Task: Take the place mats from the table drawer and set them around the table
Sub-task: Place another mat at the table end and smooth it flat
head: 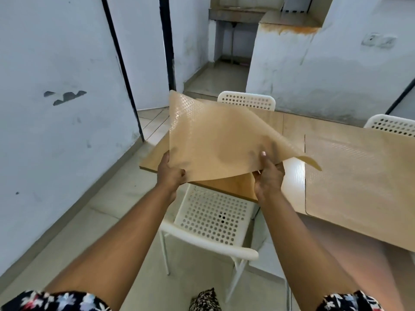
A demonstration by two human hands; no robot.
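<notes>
A thin tan place mat [208, 138] with a dotted pattern hangs tilted above the left end of the wooden table [292, 126]. My left hand [171, 173] grips its lower left edge and my right hand [268, 178] grips its lower right edge, thumb on top. The mat's far corner curls upward and its right corner droops. A second tan mat [359, 173] lies flat on the table to the right. No drawer shows in this view.
A white perforated chair [211, 216] stands tucked under the table's near edge right below my hands. Two more white chairs [247, 101] [390, 124] stand on the far side. A white wall runs along the left; a doorway opens behind the table.
</notes>
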